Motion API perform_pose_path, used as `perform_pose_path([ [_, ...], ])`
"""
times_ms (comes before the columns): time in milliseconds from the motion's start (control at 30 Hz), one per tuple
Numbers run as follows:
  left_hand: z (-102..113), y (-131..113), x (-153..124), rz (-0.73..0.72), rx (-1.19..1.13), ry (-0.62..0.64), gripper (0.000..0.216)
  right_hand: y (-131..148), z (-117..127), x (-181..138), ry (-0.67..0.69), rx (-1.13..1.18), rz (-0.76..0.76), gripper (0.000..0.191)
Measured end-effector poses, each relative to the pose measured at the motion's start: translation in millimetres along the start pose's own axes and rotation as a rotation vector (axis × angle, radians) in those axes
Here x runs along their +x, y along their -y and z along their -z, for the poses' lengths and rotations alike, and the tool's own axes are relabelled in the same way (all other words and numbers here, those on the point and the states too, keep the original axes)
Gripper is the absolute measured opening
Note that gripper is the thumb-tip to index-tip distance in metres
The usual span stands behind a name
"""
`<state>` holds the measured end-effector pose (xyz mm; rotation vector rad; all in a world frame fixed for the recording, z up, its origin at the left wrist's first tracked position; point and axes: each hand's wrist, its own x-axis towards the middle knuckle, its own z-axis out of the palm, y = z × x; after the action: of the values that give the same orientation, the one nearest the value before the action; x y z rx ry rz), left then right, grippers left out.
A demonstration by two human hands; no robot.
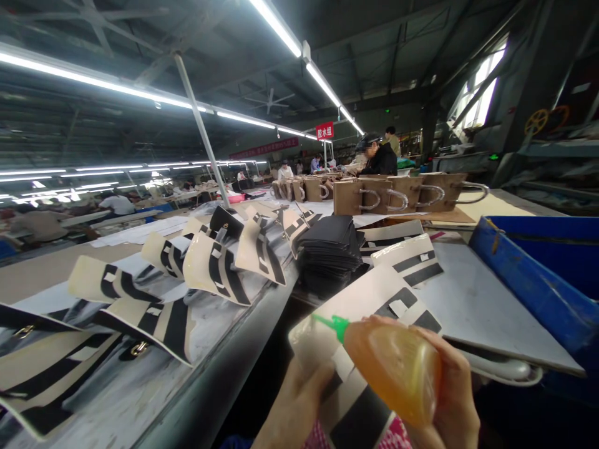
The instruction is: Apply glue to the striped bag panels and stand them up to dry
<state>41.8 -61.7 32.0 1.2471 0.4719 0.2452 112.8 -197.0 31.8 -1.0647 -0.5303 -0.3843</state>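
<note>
A squeeze bottle (393, 365) of amber liquid, likely glue, lies tilted in my right hand (456, 393), its fingers wrapped round it. The bottle's green nozzle (334, 324) points left, over the edge of a cream panel with black stripes (350, 296). My left hand (304, 393) grips this panel from below at its near left edge. Another striped part (355, 405) shows under the bottle; whether it belongs to the same panel I cannot tell. A stack of black sheets (330, 246) stands just beyond the panel, with more striped panels (407, 259) beside it.
Several curved striped panels (218, 268) lie across the long table (206, 368) on the left, some with metal clasps. A blue bin (528, 274) stands at the right. Brown bag pieces with wrapped handles (360, 196) line the far side. A person in black (381, 159) works beyond them.
</note>
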Motion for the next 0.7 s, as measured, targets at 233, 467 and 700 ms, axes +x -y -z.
perform_pose_path([
  [233,2,3,-2,0.017,0.012,-0.036,0.057,-12,15,10,0.016,-0.059,0.09,0.048],
  [467,11,9,0,0.044,0.11,-0.119,0.054,-3,9,5,-0.061,-0.048,-0.005,0.05],
  [700,13,8,-4,0.059,0.182,-0.188,0.05,-16,20,14,0.046,-0.08,0.12,0.046],
])
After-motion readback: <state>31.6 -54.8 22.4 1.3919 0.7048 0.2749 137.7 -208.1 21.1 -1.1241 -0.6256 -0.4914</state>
